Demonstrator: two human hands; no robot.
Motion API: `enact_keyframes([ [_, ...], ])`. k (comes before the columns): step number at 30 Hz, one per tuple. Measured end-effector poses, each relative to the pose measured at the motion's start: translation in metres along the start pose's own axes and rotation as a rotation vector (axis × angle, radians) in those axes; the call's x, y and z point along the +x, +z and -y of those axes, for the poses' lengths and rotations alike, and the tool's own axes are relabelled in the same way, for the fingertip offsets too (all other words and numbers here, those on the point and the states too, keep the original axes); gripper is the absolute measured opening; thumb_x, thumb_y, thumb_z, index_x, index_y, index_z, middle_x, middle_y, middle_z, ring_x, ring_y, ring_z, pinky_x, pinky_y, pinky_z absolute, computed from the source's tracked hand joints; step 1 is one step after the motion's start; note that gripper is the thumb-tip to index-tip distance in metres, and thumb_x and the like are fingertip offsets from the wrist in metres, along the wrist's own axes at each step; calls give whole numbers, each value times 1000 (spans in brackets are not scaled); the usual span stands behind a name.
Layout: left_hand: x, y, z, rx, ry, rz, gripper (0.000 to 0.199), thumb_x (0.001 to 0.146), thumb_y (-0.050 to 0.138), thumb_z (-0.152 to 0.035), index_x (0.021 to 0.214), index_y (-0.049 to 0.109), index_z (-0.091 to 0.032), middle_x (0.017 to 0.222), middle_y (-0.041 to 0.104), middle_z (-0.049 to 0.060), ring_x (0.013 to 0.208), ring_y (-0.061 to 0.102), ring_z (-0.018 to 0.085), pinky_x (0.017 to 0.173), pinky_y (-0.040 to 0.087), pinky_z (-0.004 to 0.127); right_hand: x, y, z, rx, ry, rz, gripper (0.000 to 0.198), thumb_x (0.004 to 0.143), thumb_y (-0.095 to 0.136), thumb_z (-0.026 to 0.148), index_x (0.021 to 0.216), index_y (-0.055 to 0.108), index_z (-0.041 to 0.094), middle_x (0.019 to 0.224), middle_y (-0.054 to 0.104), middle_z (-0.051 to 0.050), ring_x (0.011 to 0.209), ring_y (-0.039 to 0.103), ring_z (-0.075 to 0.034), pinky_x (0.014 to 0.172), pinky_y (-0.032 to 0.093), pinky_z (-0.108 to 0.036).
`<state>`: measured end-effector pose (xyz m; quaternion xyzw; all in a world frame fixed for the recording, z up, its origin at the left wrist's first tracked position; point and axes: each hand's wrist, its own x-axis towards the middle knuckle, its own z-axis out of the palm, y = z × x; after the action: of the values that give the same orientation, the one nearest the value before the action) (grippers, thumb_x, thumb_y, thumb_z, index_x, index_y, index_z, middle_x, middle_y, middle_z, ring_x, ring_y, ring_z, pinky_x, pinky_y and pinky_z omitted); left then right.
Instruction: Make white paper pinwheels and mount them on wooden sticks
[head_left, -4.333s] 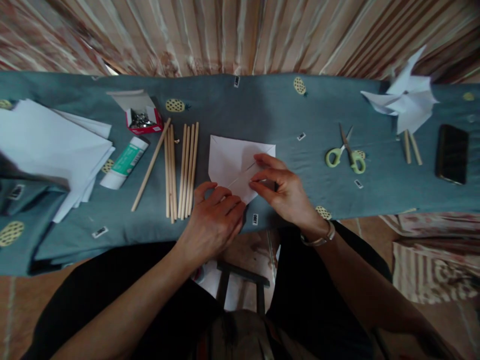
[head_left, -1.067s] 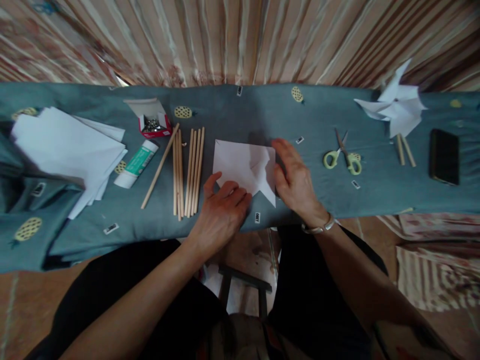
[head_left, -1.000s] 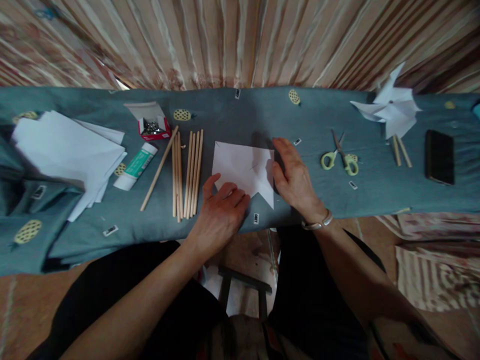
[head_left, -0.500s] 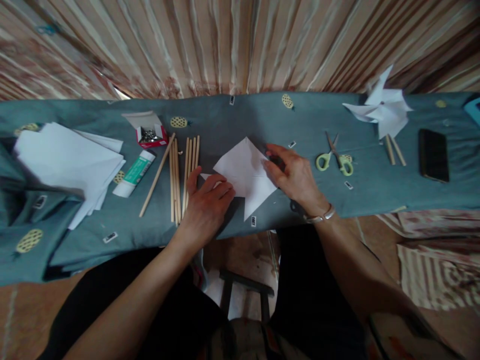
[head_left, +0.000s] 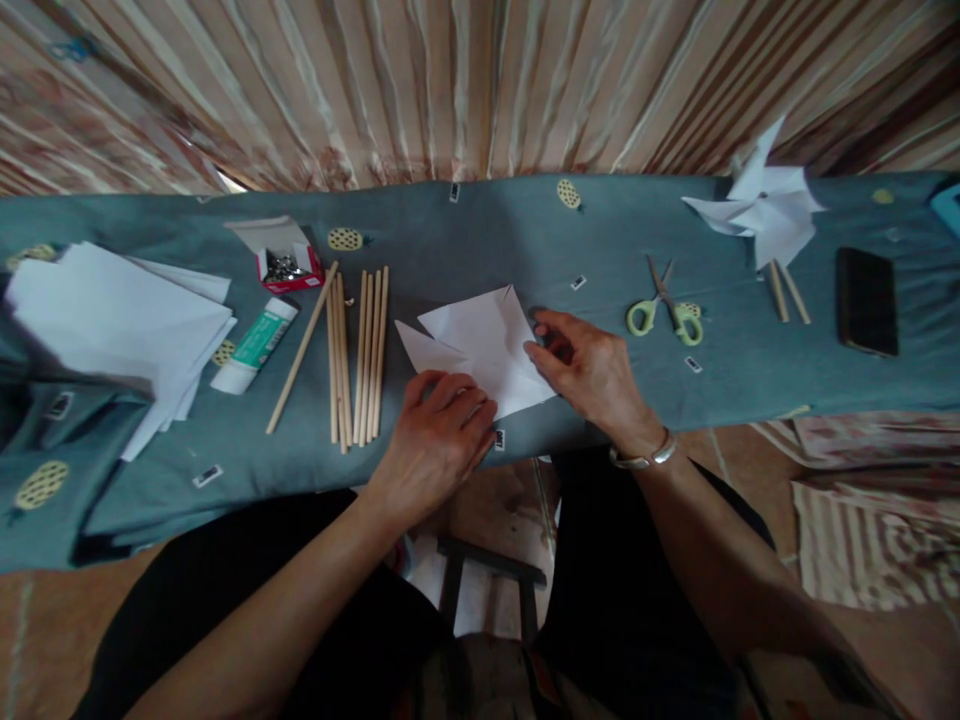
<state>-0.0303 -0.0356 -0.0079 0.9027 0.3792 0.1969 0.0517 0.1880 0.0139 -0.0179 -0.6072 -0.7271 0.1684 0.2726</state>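
Note:
A white sheet of paper, cut and partly folded with pointed flaps, lies on the cloth in front of me. My left hand is over its near edge, fingers curled and pressed together on the paper. At the right edge, my right hand grips the sheet between thumb and fingers; the exact contact is partly hidden. Wooden sticks lie in two bundles left of the paper, with one loose stick slanting beside them. Scissors with green handles rest open to the right.
Left on the cloth-covered table are a stack of paper, a glue stick and an open red box of small metal pieces. Right are a paper pinwheel, two sticks and a phone. A striped curtain hangs behind.
The paper has turned, and its near point is now covered by my left hand. That hand has moved right and nearer me, away from the sticks. My right hand stays at the right edge.

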Motion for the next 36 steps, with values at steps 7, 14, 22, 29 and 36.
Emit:
enact_keyframes([
  [7, 1, 4, 1, 54, 9, 6, 12, 93, 58, -17, 94, 69, -14, 89, 74, 7, 96, 63, 26, 88, 46, 44, -6, -2, 1, 15, 27, 19, 33, 87, 61, 29, 116, 70, 16, 99, 76, -7, 73, 70, -21, 76, 58, -37],
  [14, 1, -1, 0, 55, 2, 17, 16, 95, 54, -15, 89, 69, -15, 86, 74, 5, 93, 63, 23, 90, 45, 43, -9, -13, -9, 140, -125, 140, 39, 87, 47, 13, 116, 70, 23, 127, 69, -6, 121, 63, -23, 107, 48, -44],
  [22, -2, -2, 7, -4, -7, -32, 17, 94, 54, -15, 87, 70, -17, 90, 76, 5, 93, 64, 23, 89, 45, 42, -15, -36, -23, 274, -136, 464, 46, 77, 55, 6, 113, 72, 30, 151, 49, -3, 140, 48, -25, 113, 42, -49],
  [29, -6, 0, 9, -16, -11, -50, 16, 93, 55, -14, 89, 70, -17, 90, 77, 5, 94, 65, 23, 89, 45, 43, -17, -36, -20, 334, -120, 459, 28, 79, 76, 27, 106, 75, 31, 152, 48, -4, 139, 48, -29, 114, 40, -53],
  [36, -4, -3, 7, -12, -15, -21, 16, 93, 55, -14, 89, 70, -16, 90, 76, 5, 95, 65, 24, 89, 46, 43, -19, -28, -18, 408, -91, 325, 8, 84, 72, 33, 86, 78, 27, 140, 60, -5, 130, 57, -26, 108, 46, -51],
])
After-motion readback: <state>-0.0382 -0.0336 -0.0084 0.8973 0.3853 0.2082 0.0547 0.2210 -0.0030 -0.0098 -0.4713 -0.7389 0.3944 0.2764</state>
